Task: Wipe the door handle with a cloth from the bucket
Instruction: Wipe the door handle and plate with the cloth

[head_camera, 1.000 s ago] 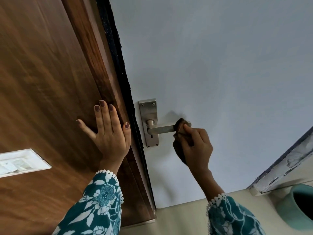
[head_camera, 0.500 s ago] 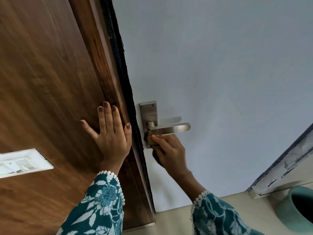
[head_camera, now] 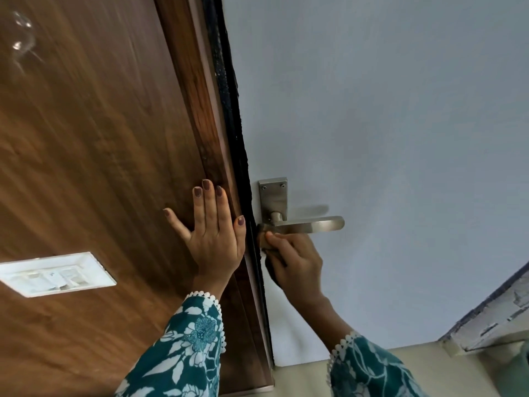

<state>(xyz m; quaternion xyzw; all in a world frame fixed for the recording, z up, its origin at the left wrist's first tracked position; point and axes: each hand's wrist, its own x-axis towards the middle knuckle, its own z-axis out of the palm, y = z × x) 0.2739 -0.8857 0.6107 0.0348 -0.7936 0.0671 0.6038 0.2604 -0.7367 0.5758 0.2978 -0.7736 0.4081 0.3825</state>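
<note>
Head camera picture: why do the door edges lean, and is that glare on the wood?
Head view: the wide lens tilts and bows the brown wooden door; a bright glare patch sits top left; the silver metal lever handle casts a soft shadow on the pale wall; all slightly soft.

Single head cam, wide-angle, close in on the door (head_camera: 386,110) by its frame (head_camera: 94,156). Faces forward and down; handle (head_camera: 309,224) mid-frame, floor (head_camera: 300,379) along the bottom edge.
</note>
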